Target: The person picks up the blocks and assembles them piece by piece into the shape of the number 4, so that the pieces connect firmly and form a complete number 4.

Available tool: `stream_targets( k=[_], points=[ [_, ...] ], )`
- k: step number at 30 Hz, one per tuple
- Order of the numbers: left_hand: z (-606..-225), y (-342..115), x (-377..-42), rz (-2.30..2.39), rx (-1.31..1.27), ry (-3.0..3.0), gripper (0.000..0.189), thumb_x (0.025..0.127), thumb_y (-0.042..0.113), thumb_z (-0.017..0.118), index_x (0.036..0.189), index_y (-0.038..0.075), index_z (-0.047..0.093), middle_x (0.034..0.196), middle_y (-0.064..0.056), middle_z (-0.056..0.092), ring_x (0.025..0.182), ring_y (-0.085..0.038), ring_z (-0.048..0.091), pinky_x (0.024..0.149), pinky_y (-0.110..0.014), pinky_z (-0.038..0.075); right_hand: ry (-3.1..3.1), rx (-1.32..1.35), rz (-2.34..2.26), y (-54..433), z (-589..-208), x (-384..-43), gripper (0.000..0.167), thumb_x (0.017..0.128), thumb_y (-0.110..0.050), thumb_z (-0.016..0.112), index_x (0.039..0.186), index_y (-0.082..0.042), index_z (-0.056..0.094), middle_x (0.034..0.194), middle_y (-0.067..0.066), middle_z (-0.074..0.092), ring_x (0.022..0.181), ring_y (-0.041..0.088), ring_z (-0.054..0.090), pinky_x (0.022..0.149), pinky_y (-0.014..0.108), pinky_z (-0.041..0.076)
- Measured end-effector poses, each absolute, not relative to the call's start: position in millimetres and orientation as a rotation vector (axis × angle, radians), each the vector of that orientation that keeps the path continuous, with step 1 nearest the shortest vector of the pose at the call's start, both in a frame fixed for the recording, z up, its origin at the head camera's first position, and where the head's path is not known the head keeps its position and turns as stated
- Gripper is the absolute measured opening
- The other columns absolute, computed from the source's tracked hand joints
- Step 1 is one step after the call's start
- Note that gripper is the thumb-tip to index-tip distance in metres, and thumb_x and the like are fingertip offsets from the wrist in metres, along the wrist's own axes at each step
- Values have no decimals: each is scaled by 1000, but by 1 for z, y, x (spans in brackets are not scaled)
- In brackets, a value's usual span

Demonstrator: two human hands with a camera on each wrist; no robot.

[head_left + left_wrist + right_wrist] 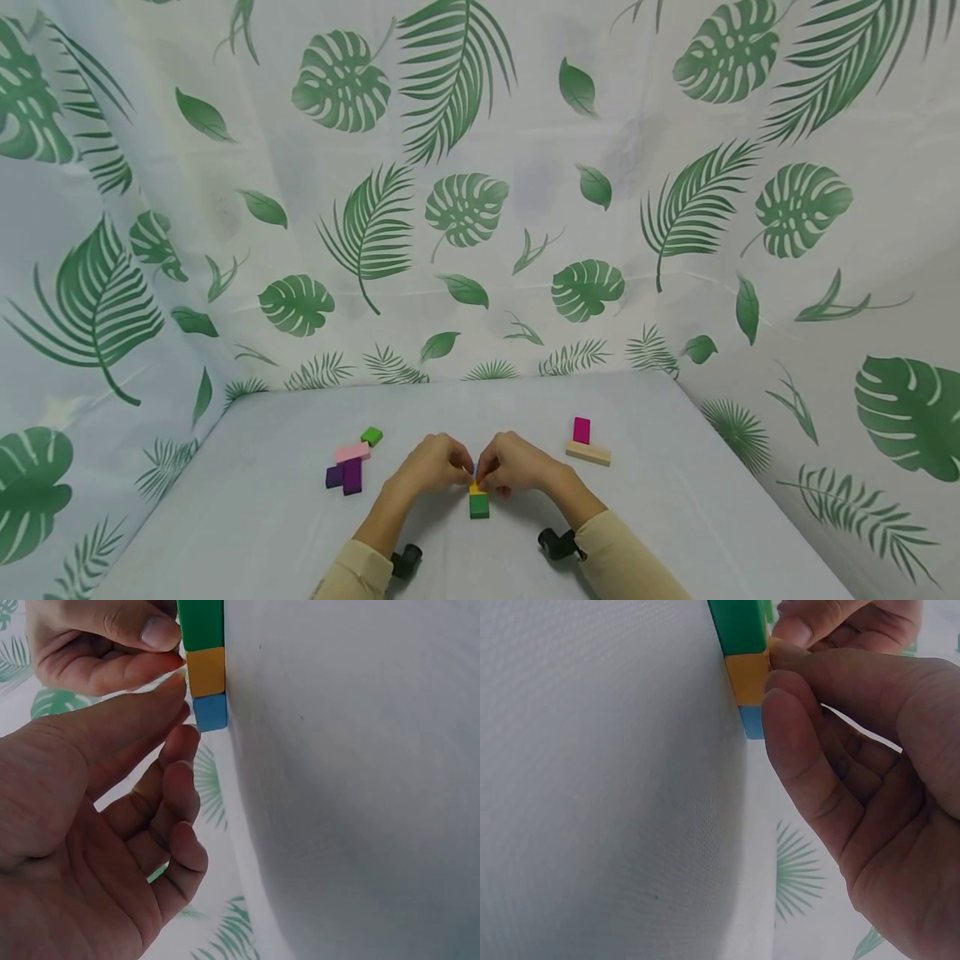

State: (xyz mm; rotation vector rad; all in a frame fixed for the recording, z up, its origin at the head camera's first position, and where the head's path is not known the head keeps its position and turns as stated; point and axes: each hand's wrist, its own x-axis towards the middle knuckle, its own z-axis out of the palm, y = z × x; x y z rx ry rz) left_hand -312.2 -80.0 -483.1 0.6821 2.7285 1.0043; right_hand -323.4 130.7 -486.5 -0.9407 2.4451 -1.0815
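Note:
A row of blocks lies in front of me: a green block (479,506) nearest, then a yellow block (206,672), then a blue block (211,712) at the far end. My left hand (435,463) comes in from the left, its thumb and fingertips bent together beside the yellow and blue blocks. From the other side my right hand (519,463) brings its thumb and index fingertips right to the edge of the yellow block. Both sets of fingertips nearly meet over the row. I cannot tell whether either hand pinches a block, since the fingers hide the contact.
To the left lie two purple blocks (352,477), a pink block (353,452) and a light green block (371,436). At the right are a magenta block (581,430) and a long wooden block (588,453). Leaf-patterned cloth (525,208) surrounds the white table (270,533).

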Motion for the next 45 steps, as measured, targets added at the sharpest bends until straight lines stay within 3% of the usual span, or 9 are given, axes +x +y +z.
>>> stream_targets(
  k=[14, 24, 32, 39, 45],
  points=[
    [-481, -78, -311, 996, 645, 2717, 5, 85, 13, 85, 89, 12, 81, 78, 9, 73, 73, -11, 58, 68, -28, 48, 2452, -974, -1074, 133, -484, -323, 11, 90, 2, 76, 85, -7, 79, 75, 1, 75, 53, 14, 63, 52, 25, 55],
    [-482, -76, -310, 990, 615, 2724, 7, 84, 16, 87, 84, 16, 80, 75, 9, 70, 70, -12, 57, 63, -28, 47, 2566, -874, -1116, 157, -471, -330, 4, 94, -10, 76, 93, -8, 79, 80, 14, 75, 56, 15, 63, 56, 29, 57],
    [-482, -76, -309, 1002, 576, 2708, 8, 84, 17, 87, 87, 15, 81, 77, 8, 71, 73, -14, 58, 66, -30, 48, 2598, -773, -1126, 171, -465, -333, 11, 95, -13, 76, 102, -4, 77, 90, 13, 76, 62, 18, 64, 58, 32, 58],
    [-482, -75, -309, 1003, 562, 2702, 8, 84, 17, 87, 87, 15, 80, 77, 7, 70, 74, -15, 58, 65, -30, 48, 2680, -689, -1058, 181, -462, -336, 17, 93, -15, 79, 106, -5, 78, 82, 0, 70, 64, 18, 63, 58, 32, 56],
    [-481, -76, -308, 998, 560, 2710, 8, 84, 18, 87, 85, 17, 79, 76, 6, 69, 73, -15, 57, 64, -29, 47, 2713, -647, -1043, 191, -456, -335, 17, 92, -14, 79, 106, -4, 77, 82, 0, 69, 65, 17, 63, 56, 31, 54]
  ],
)
